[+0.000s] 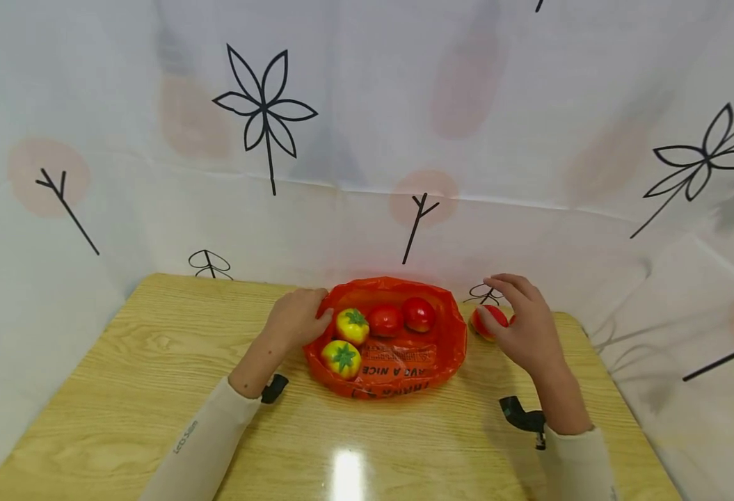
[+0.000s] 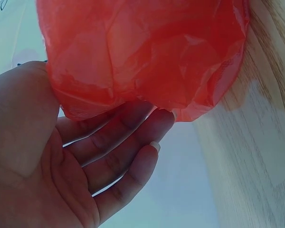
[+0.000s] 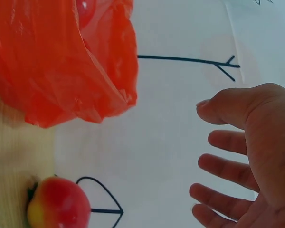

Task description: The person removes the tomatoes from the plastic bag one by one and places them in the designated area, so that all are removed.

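Note:
An opened red plastic bag (image 1: pixel 444 337) with printed lettering sits on the table. Inside lie two yellow fruits (image 1: pixel 342 359) with green star-shaped tops and two shiny red round fruits (image 1: pixel 418 315). At the bag's left rim, my left hand (image 1: pixel 294 320) holds the plastic, its fingers (image 2: pixel 126 175) curled against the edge. My right hand (image 1: pixel 526 330) is to the right of the bag, thumb and fingers spread, holding nothing. Close by it lies a red-and-yellow apple-like fruit (image 3: pixel 61 204), partly covered by the hand in the head view.
The wooden table (image 1: pixel 122 390) ends at the back against a white patterned cloth (image 1: pixel 367 125), which also hangs at both sides. A black wrist mount (image 1: pixel 523 416) shows by the right wrist, and another (image 1: pixel 274 390) by the left.

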Demonstrator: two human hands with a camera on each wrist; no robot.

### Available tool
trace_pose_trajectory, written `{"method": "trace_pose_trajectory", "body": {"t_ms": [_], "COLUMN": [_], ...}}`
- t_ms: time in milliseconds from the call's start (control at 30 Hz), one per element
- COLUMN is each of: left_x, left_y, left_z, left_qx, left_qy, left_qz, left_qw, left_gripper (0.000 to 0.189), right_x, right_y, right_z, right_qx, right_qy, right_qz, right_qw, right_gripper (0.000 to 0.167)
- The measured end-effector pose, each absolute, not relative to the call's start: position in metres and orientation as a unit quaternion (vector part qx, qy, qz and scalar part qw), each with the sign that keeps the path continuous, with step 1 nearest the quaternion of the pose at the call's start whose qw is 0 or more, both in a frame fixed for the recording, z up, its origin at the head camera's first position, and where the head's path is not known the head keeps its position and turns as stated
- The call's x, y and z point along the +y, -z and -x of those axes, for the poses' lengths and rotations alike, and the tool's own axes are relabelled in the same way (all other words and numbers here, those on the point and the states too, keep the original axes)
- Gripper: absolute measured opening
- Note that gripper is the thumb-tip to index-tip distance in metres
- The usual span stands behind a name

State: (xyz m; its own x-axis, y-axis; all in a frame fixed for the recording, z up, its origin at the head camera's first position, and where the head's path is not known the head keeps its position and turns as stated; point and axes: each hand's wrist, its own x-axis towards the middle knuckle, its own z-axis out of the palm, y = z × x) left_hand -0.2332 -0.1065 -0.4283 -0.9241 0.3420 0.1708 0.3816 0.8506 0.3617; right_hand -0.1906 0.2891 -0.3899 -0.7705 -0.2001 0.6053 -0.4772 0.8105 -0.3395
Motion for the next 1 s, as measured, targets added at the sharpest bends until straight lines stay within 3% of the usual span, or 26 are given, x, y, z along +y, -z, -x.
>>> {"method": "trace_pose_trajectory", "body": {"t_ms": [1000], "left_x": [-0.107], "left_y": [0.427], "left_z": [0.234], "left_qx": [-0.962], "left_qy": [0.201], "left_qz": [0.183], "left_qw": [0.040], "left_gripper": [0.021], "right_x": [0.240], "right_y": [0.412], "right_z": [0.195], "right_qx": [-0.908], "right_qy": [-0.255], "right_qz": [-0.235], "right_qw": [0.235], "right_gripper": [0.045]}}
